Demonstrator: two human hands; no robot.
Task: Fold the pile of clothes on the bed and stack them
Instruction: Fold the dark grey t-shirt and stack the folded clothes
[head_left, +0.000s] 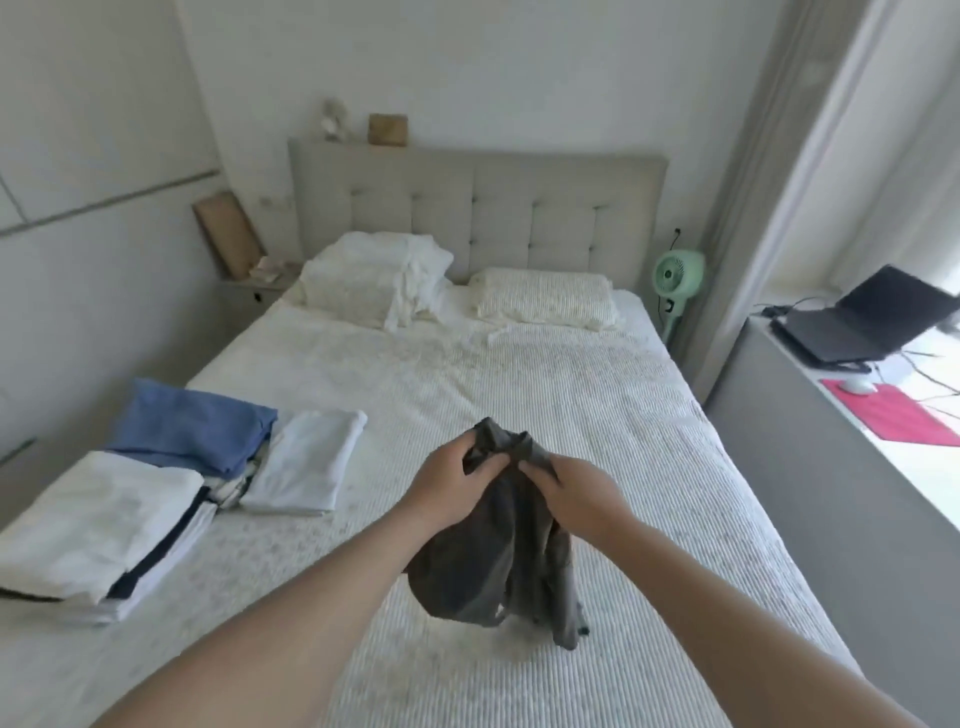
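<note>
A dark grey garment (498, 561) hangs bunched above the middle of the bed (597, 415). My left hand (449, 475) grips its top edge on the left, and my right hand (571, 486) pinches the top edge on the right, close beside it. On the bed's left side lie folded clothes: a blue piece (192, 426) on top of a small stack, a pale folded piece (306, 462) next to it, and a white stack with dark stripes (98, 530) nearer to me.
Two pillows (374, 275) lie at the padded headboard (478, 208). A green fan (678, 275) stands right of the bed. A desk on the right holds a laptop (862, 322) and a red mat (893, 415). A nightstand sits at the far left.
</note>
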